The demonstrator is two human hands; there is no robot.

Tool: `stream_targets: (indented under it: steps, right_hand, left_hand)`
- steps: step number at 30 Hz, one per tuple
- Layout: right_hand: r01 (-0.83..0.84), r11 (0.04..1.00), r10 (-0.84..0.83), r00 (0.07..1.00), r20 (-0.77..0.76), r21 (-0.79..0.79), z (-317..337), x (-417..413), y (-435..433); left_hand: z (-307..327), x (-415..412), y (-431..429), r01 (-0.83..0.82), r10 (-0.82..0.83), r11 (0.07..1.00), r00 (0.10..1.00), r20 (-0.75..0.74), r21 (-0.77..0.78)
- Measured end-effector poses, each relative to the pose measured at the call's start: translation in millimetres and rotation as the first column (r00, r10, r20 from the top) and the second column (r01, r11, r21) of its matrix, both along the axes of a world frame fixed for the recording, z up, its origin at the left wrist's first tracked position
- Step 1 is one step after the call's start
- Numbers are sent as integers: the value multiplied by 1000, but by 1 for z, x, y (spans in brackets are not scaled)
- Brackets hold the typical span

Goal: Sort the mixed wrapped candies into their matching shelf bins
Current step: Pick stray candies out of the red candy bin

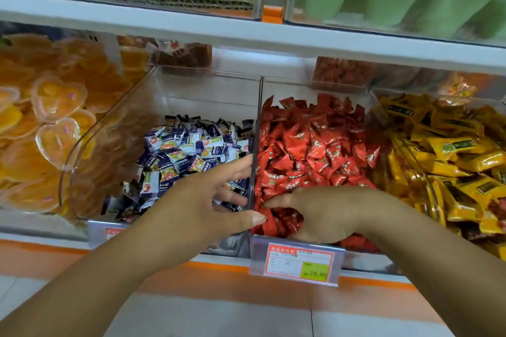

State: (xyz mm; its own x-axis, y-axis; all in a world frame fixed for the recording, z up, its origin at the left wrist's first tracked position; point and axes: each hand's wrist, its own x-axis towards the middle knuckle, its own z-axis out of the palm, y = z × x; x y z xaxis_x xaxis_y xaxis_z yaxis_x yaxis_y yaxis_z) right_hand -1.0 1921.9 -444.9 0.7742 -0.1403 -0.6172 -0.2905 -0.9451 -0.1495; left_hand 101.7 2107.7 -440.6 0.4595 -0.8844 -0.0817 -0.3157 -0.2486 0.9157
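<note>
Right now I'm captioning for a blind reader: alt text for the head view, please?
A person's left hand spreads over a bin of purple-and-white candies while the right hand curls into the neighbouring bin of red candies. Orange jelly cups lie left, yellow packets right.

White shelf rail [191,27] w/ orange clip [272,14], orange-striped base [41,254], pale tiled floor [219,317], even shop light

Shop, probably: price tag [299,265], candy bins [254,107].
</note>
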Motion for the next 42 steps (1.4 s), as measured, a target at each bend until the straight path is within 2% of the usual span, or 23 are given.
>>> stream_targets:
  steps: [4,7,10,13,17,21,23,27,30,31,34,36,37,39,42]
  right_hand:
    - [-14,1000,15,1000,26,-15,-12,0,3]
    - [-6,999,2,996,86,45,-11,0,4]
    - [155,964,-192,968,163,217,-1,-4,-5]
    - [295,852,-427,870,247,432,17,-9,-17]
    - [326,746,-595,716,364,581,39,-10,-27]
    - [294,703,-669,583,461,647,43,0,-29]
    - [262,744,-641,541,545,615,43,4,-27]
    - [229,794,-554,655,515,562,60,-4,-25]
    - [265,924,-374,777,506,274,76,-23,-26]
    - [263,949,-313,831,459,172,76,-29,-26]
    - [215,972,-196,965,172,-100,56,-41,-20]
    - [137,962,-132,991,37,-234,35,-43,-17]
    - [106,960,-104,994,21,-260,24,-43,-17]
    - [62,960,-60,998,18,-275,9,-42,-18]
    - [99,969,-90,995,51,-228,-3,-41,-18]
  left_hand:
    - [0,-1,-2,-9,9,1000,999,-35,3]
    - [2,-2,-2,12,-12,1000,1000,-25,2]
    - [2,-1,-2,26,-26,1000,1000,-12,1]
    - [2,1,-2,22,-22,1000,1000,-17,8]
    - [3,1,-2,20,-20,1000,1000,-22,7]
    - [3,0,-2,14,-14,1000,1000,-13,-4]
    - [3,0,-1,18,-18,1000,1000,4,-9]
    - [4,0,-1,24,-24,1000,1000,7,-12]
    - [2,1,-2,25,-25,999,1000,7,-20]
    - [1,1,-2,9,-9,1000,1000,-6,-30]
    - [0,-1,-3,-8,7,998,1000,-14,-67]
    - [0,-2,-3,2,-3,997,1000,-11,-76]
    - [0,-2,-3,6,-6,997,1000,-10,-76]
    - [1,-2,-2,11,-12,996,1000,-9,-84]
    - [1,-3,-2,27,-27,996,1000,-2,-90]
